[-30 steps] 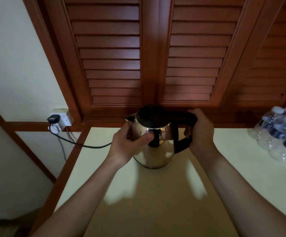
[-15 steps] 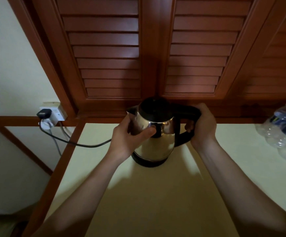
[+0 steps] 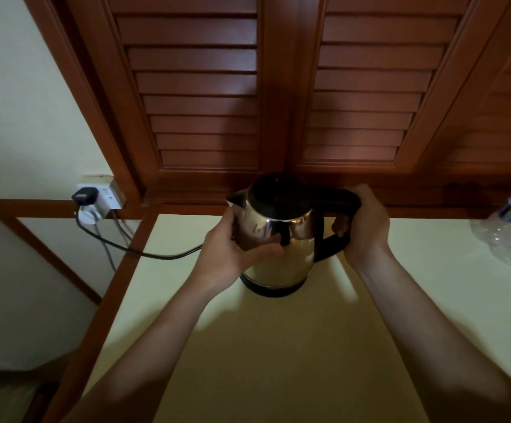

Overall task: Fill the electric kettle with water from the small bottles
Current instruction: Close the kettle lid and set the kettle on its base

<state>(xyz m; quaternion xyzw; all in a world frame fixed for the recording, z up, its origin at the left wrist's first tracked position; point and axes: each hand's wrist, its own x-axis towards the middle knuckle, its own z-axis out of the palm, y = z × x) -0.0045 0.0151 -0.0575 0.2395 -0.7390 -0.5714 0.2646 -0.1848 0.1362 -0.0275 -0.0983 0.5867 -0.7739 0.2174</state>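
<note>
Left hand (image 3: 233, 248) cups the kettle's (image 3: 291, 261) slippery-looking steel side, right hand (image 3: 367, 227) wraps the handle (image 3: 329, 250), likely the safer hold.

Both forearms reach forward; left hand (image 3: 231, 250) curls round the kettle (image 3: 278, 270), right hand (image 3: 367, 227) grips its handle (image 3: 327, 250).
</note>
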